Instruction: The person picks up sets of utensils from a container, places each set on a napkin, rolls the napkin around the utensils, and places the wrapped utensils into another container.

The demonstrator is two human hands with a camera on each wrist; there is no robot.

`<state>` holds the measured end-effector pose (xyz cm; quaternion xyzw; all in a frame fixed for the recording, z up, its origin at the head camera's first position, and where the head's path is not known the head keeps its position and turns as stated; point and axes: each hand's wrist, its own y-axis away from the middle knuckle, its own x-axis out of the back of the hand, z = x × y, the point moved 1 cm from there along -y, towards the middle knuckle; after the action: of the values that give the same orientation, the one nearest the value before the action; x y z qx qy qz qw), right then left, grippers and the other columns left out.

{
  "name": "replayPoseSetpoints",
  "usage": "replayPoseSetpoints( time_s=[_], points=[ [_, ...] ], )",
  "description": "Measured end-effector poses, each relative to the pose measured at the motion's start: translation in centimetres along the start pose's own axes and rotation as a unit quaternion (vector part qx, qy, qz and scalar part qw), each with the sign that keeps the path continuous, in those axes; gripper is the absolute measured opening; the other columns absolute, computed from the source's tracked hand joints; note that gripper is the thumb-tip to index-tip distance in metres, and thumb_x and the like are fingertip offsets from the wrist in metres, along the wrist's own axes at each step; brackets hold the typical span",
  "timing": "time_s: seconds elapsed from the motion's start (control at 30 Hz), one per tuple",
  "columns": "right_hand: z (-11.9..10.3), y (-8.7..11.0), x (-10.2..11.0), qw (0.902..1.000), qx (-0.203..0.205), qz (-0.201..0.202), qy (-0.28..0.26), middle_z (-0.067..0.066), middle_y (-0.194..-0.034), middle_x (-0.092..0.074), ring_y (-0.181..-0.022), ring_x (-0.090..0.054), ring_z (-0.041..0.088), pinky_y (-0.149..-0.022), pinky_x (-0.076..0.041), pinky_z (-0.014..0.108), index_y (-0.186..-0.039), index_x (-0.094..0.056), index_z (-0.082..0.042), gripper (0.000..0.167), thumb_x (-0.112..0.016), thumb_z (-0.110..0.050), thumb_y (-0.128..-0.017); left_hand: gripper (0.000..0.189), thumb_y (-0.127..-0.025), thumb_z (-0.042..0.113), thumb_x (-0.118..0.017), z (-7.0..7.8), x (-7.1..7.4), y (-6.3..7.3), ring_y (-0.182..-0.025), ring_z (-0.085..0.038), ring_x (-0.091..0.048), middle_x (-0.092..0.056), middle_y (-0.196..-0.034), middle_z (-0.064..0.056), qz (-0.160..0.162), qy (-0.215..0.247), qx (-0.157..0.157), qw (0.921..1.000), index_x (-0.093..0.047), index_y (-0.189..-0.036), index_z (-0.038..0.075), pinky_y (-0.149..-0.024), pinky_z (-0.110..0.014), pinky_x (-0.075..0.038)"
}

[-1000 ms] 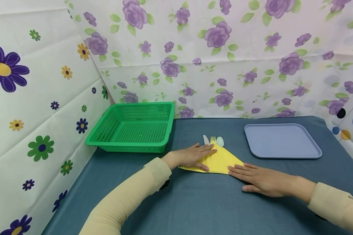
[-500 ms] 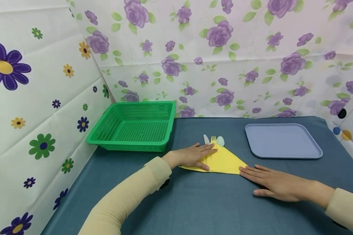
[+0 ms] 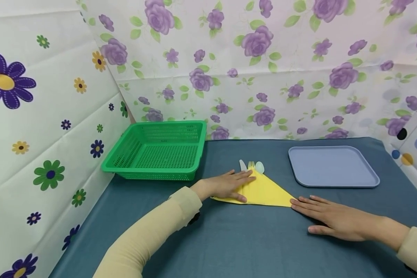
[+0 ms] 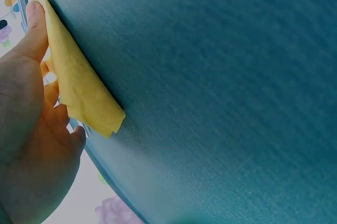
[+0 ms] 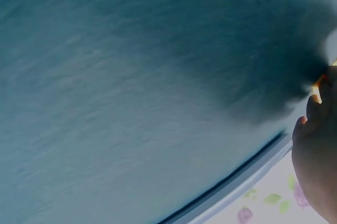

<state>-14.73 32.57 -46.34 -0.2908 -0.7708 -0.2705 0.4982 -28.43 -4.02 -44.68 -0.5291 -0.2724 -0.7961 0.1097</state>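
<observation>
A yellow napkin [image 3: 264,191], folded to a triangle, lies on the blue tablecloth [image 3: 229,239]. Out of its top edge stick a pale knife [image 3: 243,165], a yellow fork [image 3: 251,165] and a pale spoon [image 3: 259,167]; their lower parts are covered. My left hand [image 3: 227,186] rests with spread fingers on the napkin's left part. At the napkin's right corner, my right hand [image 3: 337,218] lies flat, its straight fingertips on the tip. The left wrist view shows the napkin [image 4: 84,82] beside my left thumb and fingers. Only part of my right hand [image 5: 318,145] appears in the right wrist view.
A green plastic basket [image 3: 160,175] stands at the back left of the table. Toward the back right lies a light blue tray [image 3: 333,166]. Flower-printed sheets [image 3: 208,58] hang behind and beside the table.
My right hand has slid to the right along the napkin's lower edge to its right corner, where more yellow cloth now shows. My left hand has stayed in place.
</observation>
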Motion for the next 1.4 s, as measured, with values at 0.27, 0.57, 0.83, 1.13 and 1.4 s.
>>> replayPoseSetpoints(
  time_s=[0.27, 0.57, 0.83, 1.13, 1.4],
  points=[
    [-1.9, -2.5, 1.7, 0.9994, -0.005, 0.018, -0.028, 0.0, -0.171, -0.029, -0.155, -0.026, 0.036, -0.114, -0.037, 0.062, -0.165, -0.031, -0.033, 0.063, -0.049, -0.053, -0.108, 0.086, -0.103, 0.062, -0.05, 0.0, -0.2, 0.2, -0.16, -0.009, 0.003, 0.004, -0.175, 0.007, 0.003, 0.0, -0.003, 1.0, -0.007, -0.17, 0.027, -0.129, -0.044, 0.0],
    [-3.0, -8.2, 1.2, 0.9953, 0.055, 0.075, -0.028, 0.007, -0.174, -0.017, -0.158, -0.019, 0.031, -0.122, 0.001, 0.015, -0.168, -0.02, -0.015, 0.067, -0.05, -0.036, -0.112, 0.084, -0.104, 0.061, -0.049, 0.2, -0.1, 0.3, -0.16, -0.01, 0.002, 0.003, -0.175, 0.006, -0.001, 0.004, 0.008, 1.0, -0.008, -0.17, 0.027, -0.129, -0.045, 0.0],
    [-3.0, -10.7, 0.7, 0.9956, 0.049, 0.029, -0.074, 0.006, -0.175, -0.006, -0.16, -0.01, 0.03, -0.124, -0.02, 0.059, -0.169, -0.013, -0.013, 0.072, -0.044, -0.045, -0.112, 0.086, -0.102, 0.067, -0.046, -0.1, -0.4, -0.2, -0.159, -0.008, 0.004, 0.007, -0.174, 0.01, 0.002, 0.0, 0.007, 1.0, -0.006, -0.169, 0.031, -0.129, -0.044, 0.002],
    [-2.5, -10.3, 0.1, 0.9941, 0.024, -0.01, -0.106, 0.0, -0.175, -0.003, -0.159, -0.013, 0.031, -0.119, -0.027, 0.064, -0.169, -0.013, -0.02, 0.068, -0.039, -0.048, -0.113, 0.086, -0.103, 0.065, -0.047, 0.2, -0.2, -0.1, -0.16, -0.01, 0.002, 0.005, -0.175, 0.008, 0.004, 0.002, 0.001, 1.0, -0.006, -0.169, 0.03, -0.129, -0.045, 0.0],
    [-2.8, -10.9, 0.4, 0.9967, 0.044, 0.022, -0.065, 0.005, -0.174, -0.017, -0.157, -0.019, 0.035, -0.12, -0.028, 0.064, -0.166, -0.029, -0.019, 0.057, -0.041, -0.04, -0.114, 0.085, -0.103, 0.064, -0.049, 0.2, 0.0, 0.1, -0.159, -0.008, 0.003, 0.004, -0.175, 0.01, 0.005, 0.004, 0.01, 0.9999, -0.008, -0.169, 0.03, -0.129, -0.045, 0.0]
  ],
)
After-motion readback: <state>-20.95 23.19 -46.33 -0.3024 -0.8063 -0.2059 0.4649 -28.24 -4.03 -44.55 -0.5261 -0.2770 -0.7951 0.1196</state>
